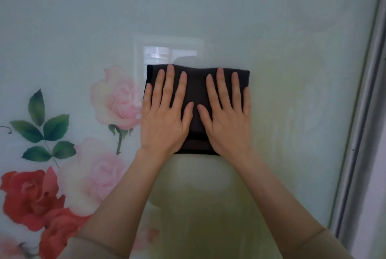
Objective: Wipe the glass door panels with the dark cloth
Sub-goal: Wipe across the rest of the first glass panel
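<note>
Two-handed flat press on the dark cloth (197,91), folded to a rough rectangle and pinned against the glass door panel (229,18) close to the centre of view. Spread over its 9 o'clock half, the left hand (165,122): fingers straight and fanned wide, pointing to 12 o'clock, thumb angled in toward 3 o'clock, little finger along the cloth's left edge. Spread over its 3 o'clock half, the right hand (227,125): same wide, flat pose, thumb angled toward 9 o'clock, little finger along the right edge. Thumb tips near each other but apart, with a strip of bare fabric between them. Lower hem of the cloth level with both wrists. Just above, at 12 o'clock, a pale window reflection (169,53) meeting the cloth's top edge. Just beside the cloth at 9 o'clock, a printed pink rose (117,97); farther out toward 8 o'clock, green leaves (41,127); down at 7 o'clock, red roses (29,198). Yellowish tint on the glass from 6 o'clock round to 3 o'clock. Well apart at 3 o'clock, a grey metal frame (367,112) running up the panel's edge, slanted in this wide-angle view. Beige sleeves (89,246) at the bottom, at 7 and 5 o'clock.
</note>
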